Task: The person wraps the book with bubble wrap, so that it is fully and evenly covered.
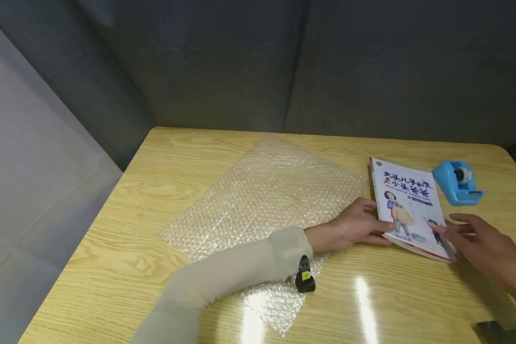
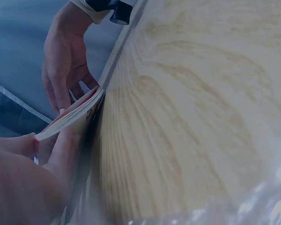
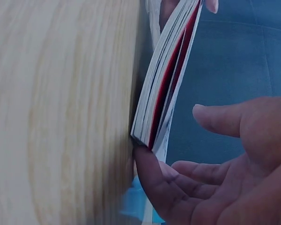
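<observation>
With twelve o'clock at the far edge of the table (image 1: 124, 258), I see a paperback book (image 1: 406, 198) out towards three, its white cover up, with dark blue Chinese title lettering above two drawn figures. The left hand (image 1: 354, 227) grips it from between eight and nine o'clock of the book, thumb on the cover and fingers beneath, so that the near edge stands tilted up off the wood. The right hand (image 1: 488, 246) is at the book's four o'clock corner, fingers loosely extended; one finger touches the underside of that corner, while the thumb stands away from the cover. Just beside the book, at its two o'clock, sits a blue tape dispenser (image 1: 449, 184) with a roll of tape (image 1: 463, 175) in it. Towards the book's nine o'clock a sheet of bubble wrap (image 1: 249, 200) lies spread flat, one corner pointing to twelve, and the pale left sleeve (image 1: 241, 263) crosses over it. A dark grey curtain (image 1: 223, 62) hangs behind the table at twelve.
</observation>
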`<state>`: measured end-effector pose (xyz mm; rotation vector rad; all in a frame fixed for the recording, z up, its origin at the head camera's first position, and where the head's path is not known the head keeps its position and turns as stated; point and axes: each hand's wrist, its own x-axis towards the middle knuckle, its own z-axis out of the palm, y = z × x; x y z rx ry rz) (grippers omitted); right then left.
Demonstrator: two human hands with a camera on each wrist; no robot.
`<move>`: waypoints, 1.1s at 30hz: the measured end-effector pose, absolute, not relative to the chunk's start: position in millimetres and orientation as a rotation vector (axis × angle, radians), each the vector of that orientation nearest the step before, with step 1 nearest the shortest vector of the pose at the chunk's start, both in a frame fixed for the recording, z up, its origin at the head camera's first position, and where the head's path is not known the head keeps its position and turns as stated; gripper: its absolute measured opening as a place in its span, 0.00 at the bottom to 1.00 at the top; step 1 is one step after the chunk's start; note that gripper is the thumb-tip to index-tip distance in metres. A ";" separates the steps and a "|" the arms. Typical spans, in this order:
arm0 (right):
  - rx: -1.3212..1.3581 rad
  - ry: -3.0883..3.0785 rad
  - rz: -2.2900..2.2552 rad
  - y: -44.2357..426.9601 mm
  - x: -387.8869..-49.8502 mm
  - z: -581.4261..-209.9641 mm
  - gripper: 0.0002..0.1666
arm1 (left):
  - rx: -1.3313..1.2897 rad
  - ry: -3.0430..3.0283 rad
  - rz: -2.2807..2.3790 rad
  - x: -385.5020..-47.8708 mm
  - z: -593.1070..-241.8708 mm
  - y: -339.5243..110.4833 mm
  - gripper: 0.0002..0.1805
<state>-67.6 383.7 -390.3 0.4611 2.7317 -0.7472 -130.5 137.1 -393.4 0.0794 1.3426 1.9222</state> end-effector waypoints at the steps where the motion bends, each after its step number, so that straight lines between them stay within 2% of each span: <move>1: 0.462 2.734 -0.748 383.9 -67.6 -391.1 0.50 | 0.082 1.355 1.919 -130.2 -393.9 137.7 0.13; 10: 0.427 2.720 -0.799 386.6 -67.9 -392.6 0.51 | 0.054 1.351 1.945 -127.0 -388.2 135.9 0.22; 22: 0.368 2.642 -0.928 385.9 -72.3 -393.1 0.57 | 0.090 1.244 1.970 -133.0 -377.1 124.9 0.25; 29: 0.309 2.529 -1.145 381.9 -77.6 -389.8 0.50 | 0.112 1.189 1.985 -135.1 -371.6 112.9 0.28; 33: 0.387 2.408 -1.353 383.7 -80.7 -392.8 0.48 | 0.127 1.239 1.952 -135.1 -372.4 103.4 0.28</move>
